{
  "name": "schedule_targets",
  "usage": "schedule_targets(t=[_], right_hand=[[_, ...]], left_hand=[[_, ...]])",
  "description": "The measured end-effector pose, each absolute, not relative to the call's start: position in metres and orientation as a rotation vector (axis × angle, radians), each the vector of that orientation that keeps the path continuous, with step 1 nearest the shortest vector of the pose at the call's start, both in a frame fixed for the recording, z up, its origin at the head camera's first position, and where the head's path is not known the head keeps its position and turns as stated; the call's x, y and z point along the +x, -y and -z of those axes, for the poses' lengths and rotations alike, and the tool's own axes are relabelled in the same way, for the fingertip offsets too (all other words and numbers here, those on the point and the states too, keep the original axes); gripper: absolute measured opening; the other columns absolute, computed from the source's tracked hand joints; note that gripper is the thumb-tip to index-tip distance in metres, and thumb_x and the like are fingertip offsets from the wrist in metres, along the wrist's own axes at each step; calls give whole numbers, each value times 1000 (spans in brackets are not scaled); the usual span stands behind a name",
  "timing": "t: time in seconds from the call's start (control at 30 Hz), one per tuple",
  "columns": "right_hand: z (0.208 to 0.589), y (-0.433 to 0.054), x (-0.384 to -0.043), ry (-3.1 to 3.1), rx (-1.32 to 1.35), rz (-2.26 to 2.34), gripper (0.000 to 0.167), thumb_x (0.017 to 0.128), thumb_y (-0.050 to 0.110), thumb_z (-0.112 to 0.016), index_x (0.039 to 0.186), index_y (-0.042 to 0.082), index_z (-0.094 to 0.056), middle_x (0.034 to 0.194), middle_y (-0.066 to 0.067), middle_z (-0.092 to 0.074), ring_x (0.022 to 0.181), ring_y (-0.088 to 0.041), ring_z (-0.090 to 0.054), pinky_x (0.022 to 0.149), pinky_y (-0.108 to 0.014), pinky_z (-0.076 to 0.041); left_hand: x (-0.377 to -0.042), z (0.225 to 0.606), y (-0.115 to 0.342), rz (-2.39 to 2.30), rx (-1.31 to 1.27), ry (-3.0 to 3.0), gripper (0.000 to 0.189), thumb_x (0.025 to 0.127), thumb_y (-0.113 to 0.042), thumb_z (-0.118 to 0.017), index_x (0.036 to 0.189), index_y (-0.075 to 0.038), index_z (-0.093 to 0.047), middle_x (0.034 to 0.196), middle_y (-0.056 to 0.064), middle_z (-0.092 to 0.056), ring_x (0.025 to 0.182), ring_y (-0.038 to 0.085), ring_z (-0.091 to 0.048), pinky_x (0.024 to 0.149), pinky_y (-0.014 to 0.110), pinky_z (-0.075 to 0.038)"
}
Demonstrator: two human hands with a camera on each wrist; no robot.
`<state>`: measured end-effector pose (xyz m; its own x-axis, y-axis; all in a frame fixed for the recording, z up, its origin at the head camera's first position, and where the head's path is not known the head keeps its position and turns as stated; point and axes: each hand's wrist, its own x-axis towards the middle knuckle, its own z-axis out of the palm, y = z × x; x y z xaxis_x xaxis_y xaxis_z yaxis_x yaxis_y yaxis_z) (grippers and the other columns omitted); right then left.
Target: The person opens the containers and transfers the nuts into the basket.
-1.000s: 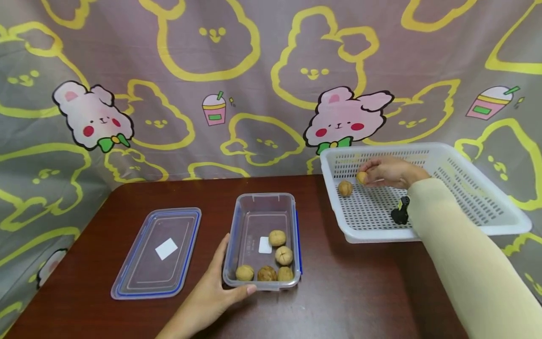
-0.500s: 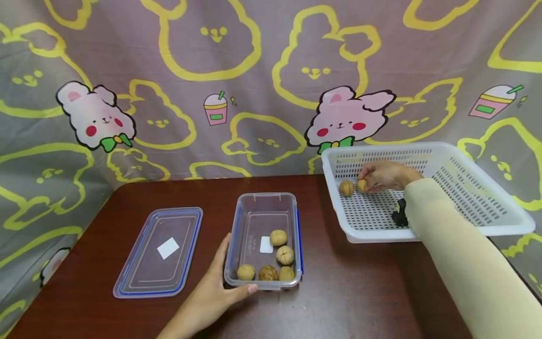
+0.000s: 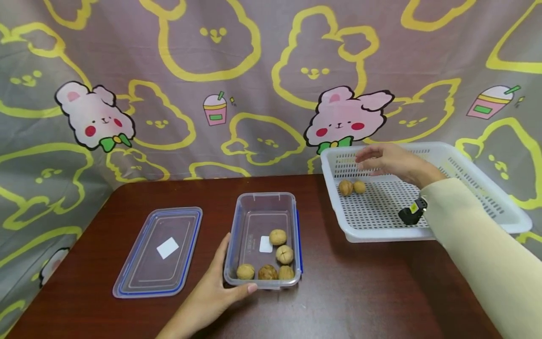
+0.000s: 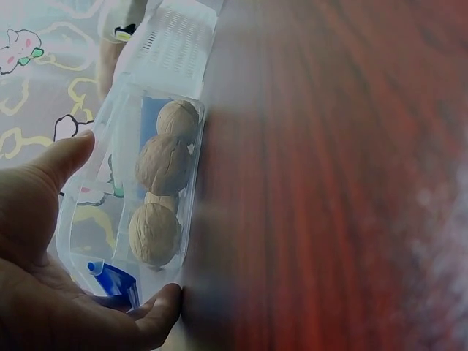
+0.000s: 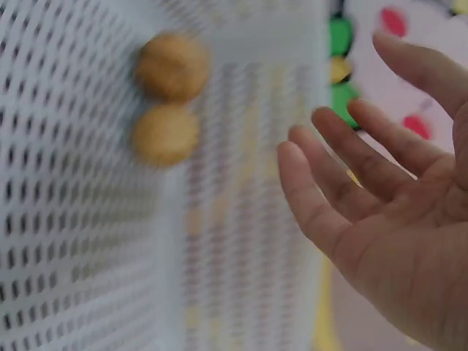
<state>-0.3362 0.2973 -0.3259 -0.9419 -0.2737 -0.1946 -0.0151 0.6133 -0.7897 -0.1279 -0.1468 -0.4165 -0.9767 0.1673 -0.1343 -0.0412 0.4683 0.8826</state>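
Note:
My left hand [image 3: 213,290] grips the near left corner of a clear plastic food container [image 3: 254,203], its thumb over the front rim and fingers along the left side. Several walnuts lie inside, among them a darker walnut [image 3: 267,272] by the front wall and a paler walnut [image 3: 284,254] on the right. My right hand [image 3: 391,162] hovers inside the white basket [image 3: 372,232], fingers spread and holding nothing. Below its fingertips, a larger walnut [image 3: 345,188] and a smaller walnut [image 3: 359,187] sit side by side in the basket's left part; both show in the right wrist view.
A clear lid [image 3: 158,254] with a blue seal lies flat on the dark red table [image 3: 338,301], left of the container. Behind the table hangs a patterned curtain [image 3: 262,61]. A black wrist camera [image 3: 412,212] sits at my right sleeve.
My right hand lowered the smaller walnut next to the larger one, let it go, then rose and drew back a little to the right. The left hand and container stayed put.

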Motion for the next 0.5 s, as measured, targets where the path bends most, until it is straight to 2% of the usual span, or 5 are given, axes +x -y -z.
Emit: schedule_targets(t=[0.23, 0.4, 0.5], right_hand=[[288, -259, -299, -2651, -333, 1258, 52, 99, 33, -73, 143, 10, -58, 148, -13, -59, 133, -31, -59, 111, -57, -47], [275, -224, -273, -2647, -527, 1277, 40, 99, 24, -74, 135, 12, -65, 135, -9, -70, 122, -24, -67, 106, -47, -50], [278, -205, -262, -2595, -630, 1271, 38, 96, 24, -78, 131, 14, -67, 128, -5, -72, 119, -21, -67, 96, -39, -55]], left_hand=[[-127, 419, 148, -1517, 115, -2527, 125, 80, -38, -92, 170, -26, -6, 167, 23, -35, 149, 45, -40, 118, 70, -32], [-128, 419, 148, -1521, 107, -2519, 124, 80, -37, -92, 169, -26, -7, 166, 22, -38, 148, 42, -40, 117, 69, -33], [-128, 418, 148, -1507, 104, -2524, 125, 80, -38, -92, 169, -26, -6, 166, 23, -37, 148, 44, -40, 117, 69, -33]])
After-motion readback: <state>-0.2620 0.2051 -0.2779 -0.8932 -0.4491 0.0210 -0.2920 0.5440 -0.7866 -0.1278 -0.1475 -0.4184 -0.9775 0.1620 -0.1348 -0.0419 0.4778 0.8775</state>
